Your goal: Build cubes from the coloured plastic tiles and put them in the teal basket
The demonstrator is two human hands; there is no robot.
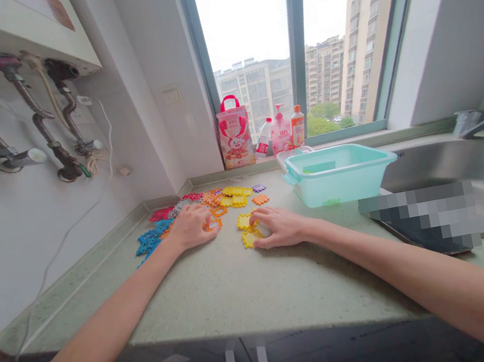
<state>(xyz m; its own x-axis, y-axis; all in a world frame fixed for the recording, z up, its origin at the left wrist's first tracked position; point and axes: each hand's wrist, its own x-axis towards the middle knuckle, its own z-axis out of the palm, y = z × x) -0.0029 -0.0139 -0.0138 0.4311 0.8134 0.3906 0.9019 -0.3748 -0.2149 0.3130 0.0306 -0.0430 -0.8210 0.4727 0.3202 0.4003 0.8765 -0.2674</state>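
My left hand (191,227) is closed at the right edge of a colourful pile, thumb and fingers on an orange toothed-edge interlocking piece (216,224). My right hand (281,227) curves round two yellow interlocking pieces (249,240) lying one in front of the other on the counter, its thumb at the nearer piece and its fingers at the farther. Blue pieces (150,239) lie beside my left wrist. Behind it are red pieces (161,214), with grey ones partly hidden. More yellow pieces (237,193), a single orange piece (260,200) and a purple piece (259,188) sit farther back.
A mint-green plastic basin (340,182) stands right of the pieces, beside the metal sink (468,166). A dark, partly pixelated flat object (418,225) lies at the sink's edge. A pink bag (236,138) and several bottles line the window. The counter (225,296) ends at a front edge.
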